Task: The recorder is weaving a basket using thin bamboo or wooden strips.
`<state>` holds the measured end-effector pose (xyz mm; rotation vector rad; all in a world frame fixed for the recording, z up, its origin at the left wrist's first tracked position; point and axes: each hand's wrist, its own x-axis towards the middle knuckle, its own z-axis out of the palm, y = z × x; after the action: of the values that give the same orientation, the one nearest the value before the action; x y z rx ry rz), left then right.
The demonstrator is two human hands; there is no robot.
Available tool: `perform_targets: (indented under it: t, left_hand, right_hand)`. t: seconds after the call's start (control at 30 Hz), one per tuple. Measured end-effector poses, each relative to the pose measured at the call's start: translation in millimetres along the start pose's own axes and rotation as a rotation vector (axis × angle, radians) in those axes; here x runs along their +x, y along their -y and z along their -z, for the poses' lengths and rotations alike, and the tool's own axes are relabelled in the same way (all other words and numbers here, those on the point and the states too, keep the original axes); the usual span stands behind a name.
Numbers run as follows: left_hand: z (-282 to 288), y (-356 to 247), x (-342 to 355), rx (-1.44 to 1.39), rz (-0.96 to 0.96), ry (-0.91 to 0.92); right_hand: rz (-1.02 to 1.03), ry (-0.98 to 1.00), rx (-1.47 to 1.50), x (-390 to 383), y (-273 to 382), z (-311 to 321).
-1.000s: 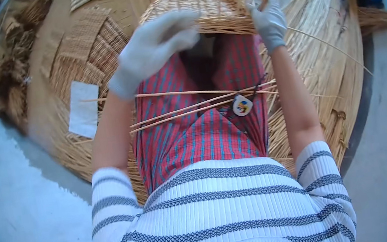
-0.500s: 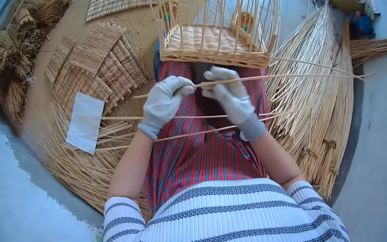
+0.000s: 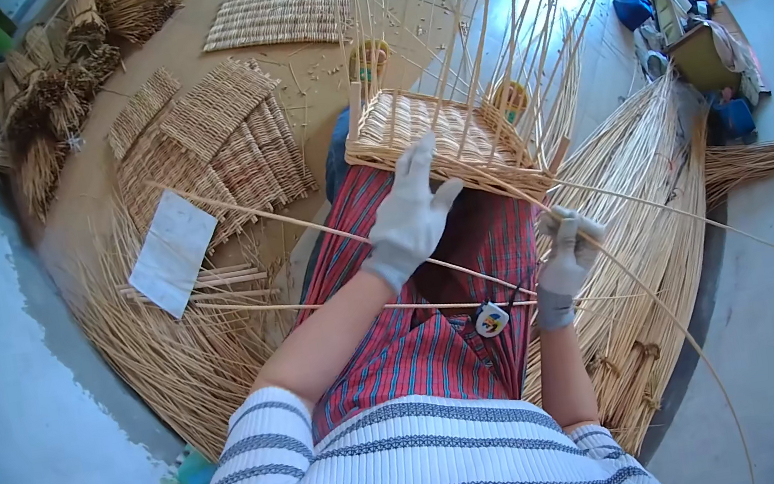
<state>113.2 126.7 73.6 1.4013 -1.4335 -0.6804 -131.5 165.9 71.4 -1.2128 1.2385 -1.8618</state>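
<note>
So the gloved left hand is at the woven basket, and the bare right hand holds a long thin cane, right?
Not quite: the right hand isn't bare; the head view shows it in a pale glove, holding the long thin cane. The gloved left hand is at the woven basket.

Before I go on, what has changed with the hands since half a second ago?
The hands have parted. The right hand has moved right and holds a cane, apparently the one both held, now slanting down rightward. The left hand, thumb spread, has moved forward to the basket's near edge and seems to have let go. Two lap canes, basket and mats stay put.
</note>
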Motion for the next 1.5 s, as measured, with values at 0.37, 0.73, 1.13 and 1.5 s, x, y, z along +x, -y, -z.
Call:
perform_targets:
  t: [0.37,0.73,1.13,1.5]
  left_hand:
    - [-9.2,54.8,88.3,-0.596,0.595,0.480]
    - [-25.6,37.6,78.3,-0.410,0.579,0.293]
    - [-37.6,39.3,82.9,-0.292,0.555,0.255]
    - [-35.8,28.2,83.7,-0.517,0.605,0.159]
  right_hand:
    - [-0.286,0.049,-0.018,57.5,-55.2,29.7]
    - [0.601,0.197,-0.561,191.2,10.6,-222.9]
    - [-0.058,-0.119,0.277,45.8,-73.8,-69.6]
    - [-0.428,-0.121,0.226,84.3,-52.2,6.4]
